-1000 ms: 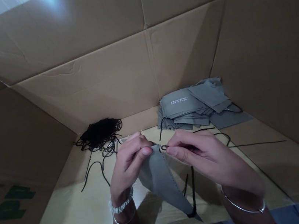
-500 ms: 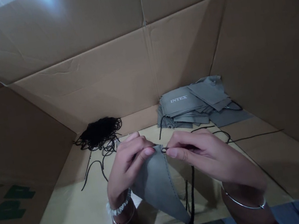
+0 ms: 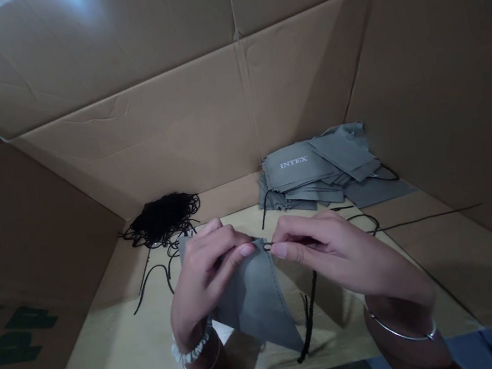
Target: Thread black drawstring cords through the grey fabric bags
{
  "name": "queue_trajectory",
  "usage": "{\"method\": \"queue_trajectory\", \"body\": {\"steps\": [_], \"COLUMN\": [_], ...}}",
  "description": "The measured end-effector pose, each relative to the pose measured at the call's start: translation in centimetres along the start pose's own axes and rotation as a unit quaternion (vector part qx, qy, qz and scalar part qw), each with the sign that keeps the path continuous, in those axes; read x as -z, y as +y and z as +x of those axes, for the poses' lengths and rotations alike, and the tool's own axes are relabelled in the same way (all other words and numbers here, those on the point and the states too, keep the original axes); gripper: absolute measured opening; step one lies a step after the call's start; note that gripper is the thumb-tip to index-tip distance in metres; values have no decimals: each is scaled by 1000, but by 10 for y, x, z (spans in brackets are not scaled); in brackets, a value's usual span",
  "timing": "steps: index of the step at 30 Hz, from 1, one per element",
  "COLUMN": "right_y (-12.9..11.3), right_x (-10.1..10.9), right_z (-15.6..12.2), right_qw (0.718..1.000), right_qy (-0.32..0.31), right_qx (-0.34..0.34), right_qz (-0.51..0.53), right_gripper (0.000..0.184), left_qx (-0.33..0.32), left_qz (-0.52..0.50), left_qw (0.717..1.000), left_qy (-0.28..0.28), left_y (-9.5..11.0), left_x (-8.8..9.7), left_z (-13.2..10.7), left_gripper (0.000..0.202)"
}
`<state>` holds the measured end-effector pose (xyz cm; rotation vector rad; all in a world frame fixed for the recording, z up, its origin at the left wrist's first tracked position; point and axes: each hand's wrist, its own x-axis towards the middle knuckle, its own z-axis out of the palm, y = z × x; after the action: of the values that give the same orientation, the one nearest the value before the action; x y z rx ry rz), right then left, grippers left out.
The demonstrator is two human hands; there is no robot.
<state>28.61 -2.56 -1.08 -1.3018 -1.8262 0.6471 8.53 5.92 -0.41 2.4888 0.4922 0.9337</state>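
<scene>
My left hand (image 3: pixel 214 268) pinches the upper edge of a grey fabric pouch (image 3: pixel 256 302) with a stitched side seam, which hangs down below the fingers. At the pouch's top corner, my right hand (image 3: pixel 329 252) grips a black cord (image 3: pixel 267 246) between thumb and forefinger; a small loop of it shows at the fingertips. Lengths of cord trail from the right hand, one hanging downward and another stretching off to the right. The thumbs are close together, a short gap apart. What lies inside the right palm is hidden.
A tangled heap of black cords (image 3: pixel 163 217) lies at the back left, with loose strands in front. Stacked grey pouches (image 3: pixel 303 170), the top one printed INTEX, lie at the back right. Cardboard walls (image 3: pixel 173 121) enclose the table (image 3: pixel 96 358) at the back and both sides.
The pouch's lower end has swung up and slightly left, and its left part shows more beyond my left hand. Both hands keep their pinch; the right-hand cord end has shifted outward.
</scene>
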Motion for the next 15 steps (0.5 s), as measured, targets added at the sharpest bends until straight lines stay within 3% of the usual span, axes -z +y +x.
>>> {"method": "queue_trajectory", "body": {"steps": [9, 15], "right_y": [-3, -14], "right_x": [-1, 3], "right_z": [2, -1], "right_qw": [999, 998], "right_qy": [-21, -52], "right_qx": [5, -12], "right_qz": [-36, -40], "right_gripper": [27, 25], "left_qx": [-27, -21], "left_qz": [18, -91], "left_qw": [999, 995], "left_qy": [4, -25], "left_y": [5, -5], "left_x": [1, 0], "left_z": [0, 3], "left_gripper": [9, 11]}}
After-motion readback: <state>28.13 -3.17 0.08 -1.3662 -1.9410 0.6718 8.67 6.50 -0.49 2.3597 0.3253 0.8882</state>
